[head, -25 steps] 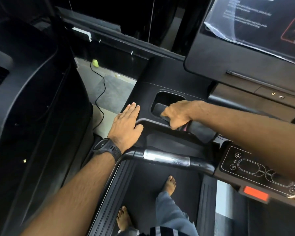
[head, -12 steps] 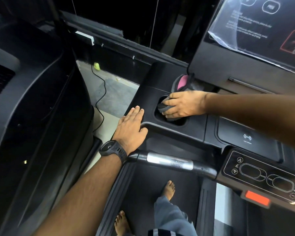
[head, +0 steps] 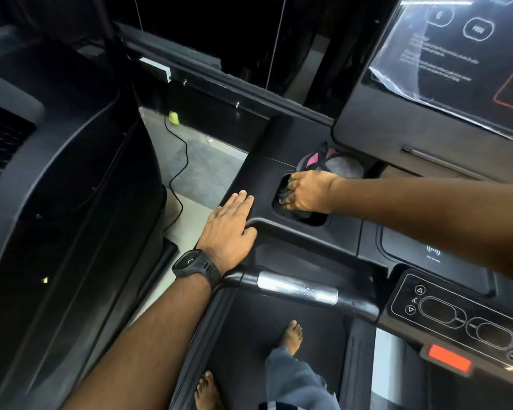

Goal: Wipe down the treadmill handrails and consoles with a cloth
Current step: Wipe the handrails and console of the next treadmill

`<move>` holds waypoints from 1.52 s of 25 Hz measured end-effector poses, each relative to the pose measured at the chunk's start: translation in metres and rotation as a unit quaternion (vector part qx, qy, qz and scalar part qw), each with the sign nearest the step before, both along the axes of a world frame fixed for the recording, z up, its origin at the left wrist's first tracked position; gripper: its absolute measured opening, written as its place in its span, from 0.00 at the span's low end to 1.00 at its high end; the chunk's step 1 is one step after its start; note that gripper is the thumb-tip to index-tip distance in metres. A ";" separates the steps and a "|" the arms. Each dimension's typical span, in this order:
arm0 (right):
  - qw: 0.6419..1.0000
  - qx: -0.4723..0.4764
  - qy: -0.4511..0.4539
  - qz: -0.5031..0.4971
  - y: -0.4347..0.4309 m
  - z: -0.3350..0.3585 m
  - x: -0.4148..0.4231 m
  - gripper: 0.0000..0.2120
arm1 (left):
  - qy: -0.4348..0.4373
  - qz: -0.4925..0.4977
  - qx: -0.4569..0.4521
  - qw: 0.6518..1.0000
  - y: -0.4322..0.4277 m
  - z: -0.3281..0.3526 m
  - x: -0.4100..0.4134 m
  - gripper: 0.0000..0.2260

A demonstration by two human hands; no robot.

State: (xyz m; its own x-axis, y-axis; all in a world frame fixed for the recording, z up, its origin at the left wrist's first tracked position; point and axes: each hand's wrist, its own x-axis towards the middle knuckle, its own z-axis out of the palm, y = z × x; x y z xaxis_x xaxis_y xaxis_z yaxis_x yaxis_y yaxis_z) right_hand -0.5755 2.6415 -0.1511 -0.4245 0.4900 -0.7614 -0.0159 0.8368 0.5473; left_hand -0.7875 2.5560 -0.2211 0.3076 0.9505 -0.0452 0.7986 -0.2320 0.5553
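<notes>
While my right grip [head: 307, 190] clenches the cloth [head: 286, 192] inside the cup holder [head: 319, 221], left grip [head: 228, 229] lies flat, released, on the console [head: 258, 179] just beside. Handrail [head: 296, 288] runs crosswise below, nearer my left.

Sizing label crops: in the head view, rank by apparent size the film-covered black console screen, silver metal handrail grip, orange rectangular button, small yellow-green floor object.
Largest first:
console screen
handrail grip
orange button
yellow-green object

Right hand [head: 307, 192] and cloth [head: 344, 167] sit in the cup holder [head: 323, 224]. Left hand [head: 228, 229] lies left of it, with the handrail [head: 296, 288] nearer.
</notes>
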 end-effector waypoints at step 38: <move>0.672 -0.048 0.443 -0.592 -0.066 0.023 -0.039 0.08 | -0.019 0.006 -0.018 1.000 0.000 0.008 0.003 0.29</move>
